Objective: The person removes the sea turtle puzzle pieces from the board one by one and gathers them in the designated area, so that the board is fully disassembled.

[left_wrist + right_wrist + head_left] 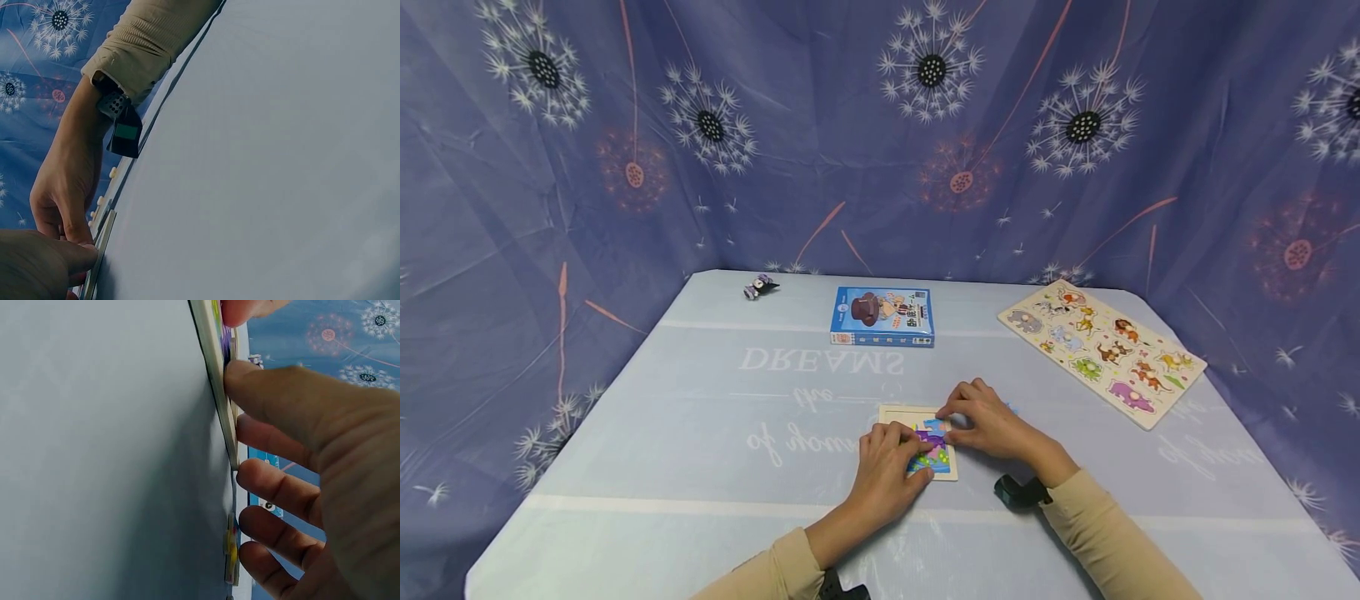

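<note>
A small jigsaw puzzle with a pale wooden frame [904, 411] and a purple, green and blue picture [942, 465] lies flat on the table. My left hand [883, 471] rests over its left part, thumb near the lower edge and a fingertip on the picture. From the right, my right hand [988, 421] touches the upper right of the puzzle with thumb and index finger spread apart. The other fingers of my right hand [350, 444] reach past the frame's edge in the right wrist view. Colourful loose puzzle pieces [232, 553] lie beyond them, mostly hidden in the head view.
Behind the puzzle lies a blue game box [882, 317]. An animal peg board [1101, 354] sits at the back right, and a small dark figurine [760, 287] at the far left. A dandelion-patterned curtain [820, 125] hangs behind the white-covered table [662, 450].
</note>
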`<state>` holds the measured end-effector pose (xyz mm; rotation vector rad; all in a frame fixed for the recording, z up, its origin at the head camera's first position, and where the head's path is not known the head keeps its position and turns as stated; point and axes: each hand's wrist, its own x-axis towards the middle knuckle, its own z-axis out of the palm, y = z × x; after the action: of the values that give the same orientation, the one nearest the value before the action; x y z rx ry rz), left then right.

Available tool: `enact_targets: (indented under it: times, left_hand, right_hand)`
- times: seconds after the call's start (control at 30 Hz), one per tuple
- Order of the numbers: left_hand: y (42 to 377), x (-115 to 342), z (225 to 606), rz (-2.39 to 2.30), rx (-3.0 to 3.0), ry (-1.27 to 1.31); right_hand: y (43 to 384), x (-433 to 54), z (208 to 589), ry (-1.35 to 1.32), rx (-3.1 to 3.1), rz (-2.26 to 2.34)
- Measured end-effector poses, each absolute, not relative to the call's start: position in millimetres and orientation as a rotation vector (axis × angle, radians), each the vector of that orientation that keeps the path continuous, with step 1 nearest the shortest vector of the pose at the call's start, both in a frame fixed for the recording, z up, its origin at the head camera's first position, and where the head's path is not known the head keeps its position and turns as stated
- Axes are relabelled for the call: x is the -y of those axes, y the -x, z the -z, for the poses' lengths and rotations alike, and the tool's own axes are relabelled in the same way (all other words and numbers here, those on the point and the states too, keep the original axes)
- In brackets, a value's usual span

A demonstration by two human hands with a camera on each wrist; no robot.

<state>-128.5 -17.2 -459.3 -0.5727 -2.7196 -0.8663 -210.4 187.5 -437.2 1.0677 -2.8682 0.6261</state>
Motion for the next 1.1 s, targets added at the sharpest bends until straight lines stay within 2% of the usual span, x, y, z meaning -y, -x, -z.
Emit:
enact_targets:
  times: [0.67, 1.1]
  left_hand:
    - [128, 17, 460, 0.864, 2.712, 0.577]
    - [128, 17, 460, 0.895, 2.697, 0.557]
  right_hand:
    - [208, -191, 438, -0.993, 2.852, -0.69]
    - [207, -240, 433, -0.863, 2.787, -0.686]
